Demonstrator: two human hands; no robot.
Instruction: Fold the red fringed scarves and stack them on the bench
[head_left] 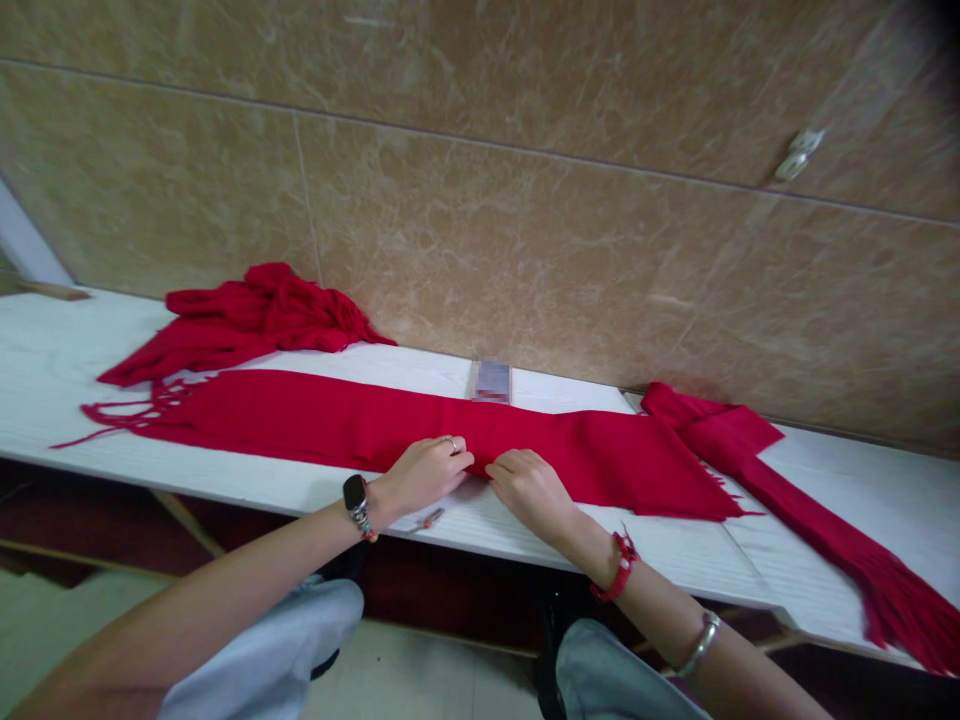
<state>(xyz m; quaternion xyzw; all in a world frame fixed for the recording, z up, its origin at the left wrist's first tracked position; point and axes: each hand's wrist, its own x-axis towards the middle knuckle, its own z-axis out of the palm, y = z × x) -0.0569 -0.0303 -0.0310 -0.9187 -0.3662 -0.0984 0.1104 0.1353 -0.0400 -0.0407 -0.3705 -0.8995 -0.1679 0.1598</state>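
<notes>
A red fringed scarf [300, 415] lies stretched lengthwise along the white table. At the middle of its near edge, my left hand [427, 478] has its fingers closed on the cloth. Close by on the right, my right hand [531, 492] pinches the same edge, a small gap between the two. The fingertips are partly hidden against the fabric. Just below my left hand rests a small thin item with an orange-red part [430, 519], too small to name.
A crumpled red cloth [255, 315] is heaped at the back left. Another red scarf [780, 490], loosely folded, trails over the right side. Behind the long scarf sits a small flat card-like piece [492, 382]. A tan marbled wall [480, 220] borders the white table [285, 490].
</notes>
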